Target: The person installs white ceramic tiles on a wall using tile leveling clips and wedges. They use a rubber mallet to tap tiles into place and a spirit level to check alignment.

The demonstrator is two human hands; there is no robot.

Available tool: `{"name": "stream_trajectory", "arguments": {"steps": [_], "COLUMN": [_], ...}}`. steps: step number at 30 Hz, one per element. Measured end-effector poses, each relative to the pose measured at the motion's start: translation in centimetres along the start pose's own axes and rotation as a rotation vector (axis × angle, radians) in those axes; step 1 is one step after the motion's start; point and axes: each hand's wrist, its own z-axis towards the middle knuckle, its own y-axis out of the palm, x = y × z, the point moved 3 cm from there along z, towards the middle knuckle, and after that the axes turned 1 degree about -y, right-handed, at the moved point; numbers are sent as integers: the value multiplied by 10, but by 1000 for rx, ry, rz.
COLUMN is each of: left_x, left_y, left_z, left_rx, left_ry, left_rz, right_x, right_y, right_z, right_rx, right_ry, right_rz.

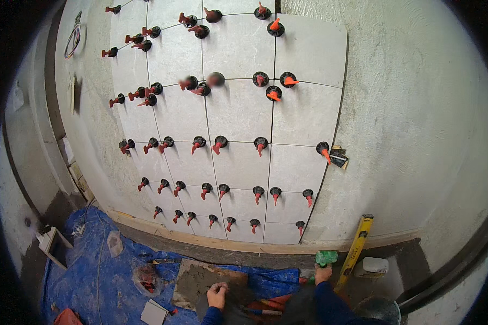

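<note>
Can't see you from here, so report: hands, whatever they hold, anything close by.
Right hand gripping green bottle. Left hand curled near mortar-smeared board, contents unclear. Yellow level standing tilted, just right of bottle.

I'm looking into a room under building work, with rough plaster wall (396, 119) around the pale tiles (237, 112) and red-handled clips (261, 143) studding their joints. Loose wires (72, 40) poke from the wall, and I can see a dirty blue tarp (87, 265) on the floor and a yellow level (355, 252) leaning nearby.
</note>
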Motion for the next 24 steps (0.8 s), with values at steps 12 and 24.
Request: {"name": "stream_trajectory", "arguments": {"steps": [12, 24], "left_x": [2, 5], "left_y": [-24, -43], "left_z": [20, 26], "left_rx": [75, 177], "left_ry": [53, 46], "left_rz": [-1, 18], "right_x": [-31, -403], "right_y": [-36, -124], "right_z": [-14, -53], "right_rx": [29, 126], "right_ry": [68, -911], "right_rz": [-142, 473]}}
